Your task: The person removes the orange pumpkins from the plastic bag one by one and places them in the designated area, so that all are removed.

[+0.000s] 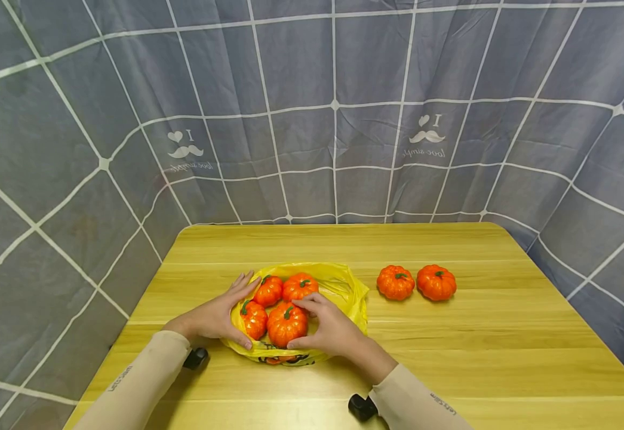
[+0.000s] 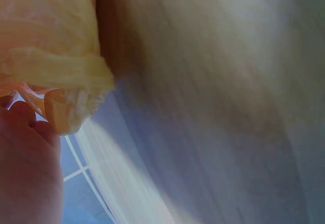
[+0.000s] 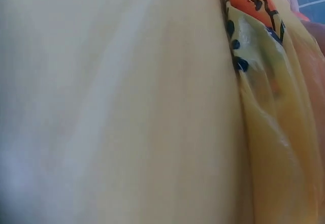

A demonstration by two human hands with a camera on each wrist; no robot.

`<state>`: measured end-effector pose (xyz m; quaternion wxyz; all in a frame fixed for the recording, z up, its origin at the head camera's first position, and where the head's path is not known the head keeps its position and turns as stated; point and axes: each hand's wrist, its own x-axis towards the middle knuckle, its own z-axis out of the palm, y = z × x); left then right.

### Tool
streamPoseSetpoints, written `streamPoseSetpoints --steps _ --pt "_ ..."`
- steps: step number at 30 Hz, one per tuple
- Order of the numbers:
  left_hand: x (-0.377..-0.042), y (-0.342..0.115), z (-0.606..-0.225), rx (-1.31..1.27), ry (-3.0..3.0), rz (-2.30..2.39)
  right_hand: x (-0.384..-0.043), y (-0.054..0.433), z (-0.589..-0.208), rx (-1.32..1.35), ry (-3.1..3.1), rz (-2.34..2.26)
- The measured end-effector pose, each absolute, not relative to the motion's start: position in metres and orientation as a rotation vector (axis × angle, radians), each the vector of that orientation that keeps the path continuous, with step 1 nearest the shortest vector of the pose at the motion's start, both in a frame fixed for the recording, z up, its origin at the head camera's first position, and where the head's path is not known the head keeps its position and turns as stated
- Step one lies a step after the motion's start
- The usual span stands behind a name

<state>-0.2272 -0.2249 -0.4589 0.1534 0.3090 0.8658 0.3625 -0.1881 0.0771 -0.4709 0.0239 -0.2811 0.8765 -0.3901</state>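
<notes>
A yellow plastic bag (image 1: 338, 280) lies spread with its mouth upward on the table, and several small orange pumpkins with green stems sit inside it. My left hand (image 1: 217, 313) holds the bag's left side, thumb at the front and fingers at the back. In the left wrist view, part of that hand (image 2: 25, 158) shows against the bag film (image 2: 56, 66). Reaching in from the right, my right hand (image 1: 335, 328) grips the front pumpkin (image 1: 287, 325) between thumb and fingers. The right wrist view shows the bag's printed outer side (image 3: 274, 122); the held pumpkin is hidden there.
To the right of the bag, two more orange pumpkins, one nearer (image 1: 395, 282) and one farther right (image 1: 436, 282), stand side by side. The wood-grain table (image 1: 483, 358) is bordered by a grey checked curtain (image 1: 301, 143) behind and at both sides.
</notes>
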Motion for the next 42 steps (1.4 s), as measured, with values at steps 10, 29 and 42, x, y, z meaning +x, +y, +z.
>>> streamPoseSetpoints --steps 10,29,42 --pt "-0.228 -0.224 -0.460 0.916 2.501 1.015 -0.190 0.087 -0.459 -0.875 2.706 -1.370" --pt "-0.227 -0.224 -0.460 0.899 2.508 0.996 -0.197 0.122 -0.438 -0.730 2.708 -1.565" --pt "-0.227 -0.224 -0.459 0.908 2.504 0.997 -0.207 0.151 -0.432 -0.658 2.779 -1.669"
